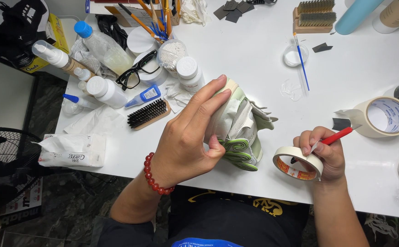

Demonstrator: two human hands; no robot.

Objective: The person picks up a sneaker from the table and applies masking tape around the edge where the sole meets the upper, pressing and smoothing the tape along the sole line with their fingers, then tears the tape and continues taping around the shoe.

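Left hand [192,132] cupped over sneaker [240,130]

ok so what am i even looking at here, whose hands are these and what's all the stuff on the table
This is one picture from a camera worn on a person's head, looking down at their own two bare hands over a white table. The left hand, with a red bead bracelet on the wrist, grips a white and green sneaker. The right hand holds a roll of masking tape and a red-handled tool. Around them lie a bigger tape roll, a black brush, glasses, white bottles and a tissue pack.
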